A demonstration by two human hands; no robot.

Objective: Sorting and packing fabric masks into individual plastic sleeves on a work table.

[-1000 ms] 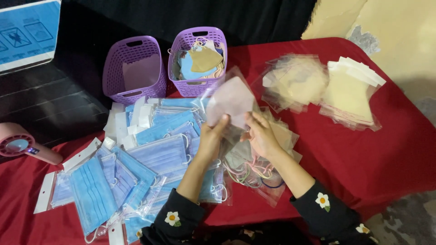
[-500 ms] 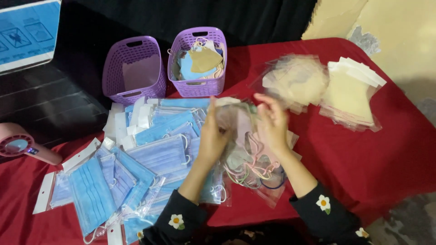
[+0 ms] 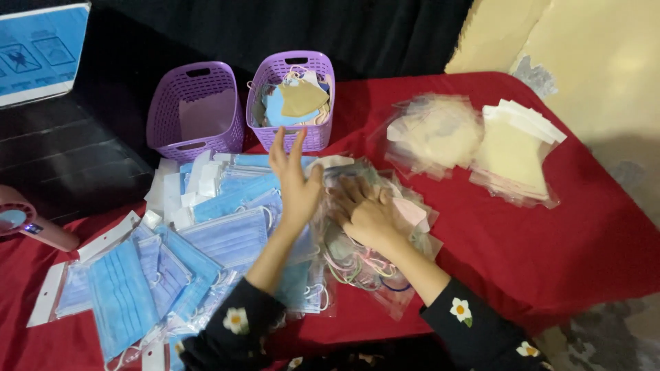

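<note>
The right hand is pressing flat, fingers spread, on a heap of clear plastic bags of pastel masks. The left hand is hovering open just beside it, gripping nothing. Beyond the fingertips, one purple plastic basket is holding several masks; its neighbour is sitting nearly empty, so sorting seems barely underway.

2 purple perforated plastic baskets look smooth and faintly shiny. The red cloth table cover is matt. The blue pleated fabric face masks sit in glossy, crinkled clear plastic sleeves.
</note>
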